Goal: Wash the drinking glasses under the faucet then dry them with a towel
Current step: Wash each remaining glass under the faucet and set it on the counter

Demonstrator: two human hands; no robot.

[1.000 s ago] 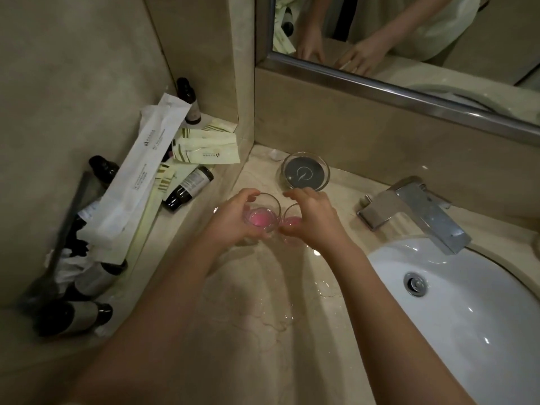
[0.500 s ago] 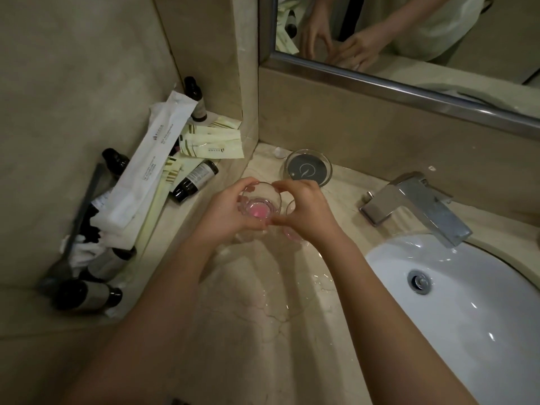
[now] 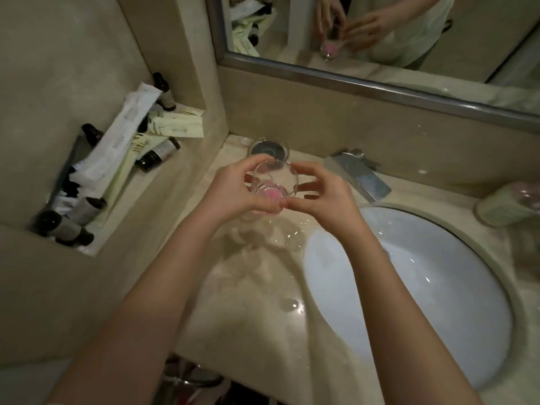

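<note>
Now the glass (image 3: 274,182) is up off the counter (image 3: 263,287); a moment ago it sat lower, near the round dish (image 3: 267,147). It looks like two glasses stacked, one inside the other, with pink at the bottom. Its mouth faces up and its long side stands nearly straight. The left hand (image 3: 233,194) curls around its left side. The right hand (image 3: 324,197) pinches it with thumb and fingertips. It hangs left of the sink (image 3: 409,287) and faucet (image 3: 359,176).

left hand (image 3: 233,190) — fingers curled, gripping | right hand (image 3: 327,194) — fingers curled, thumb tip meeting left thumb
</note>
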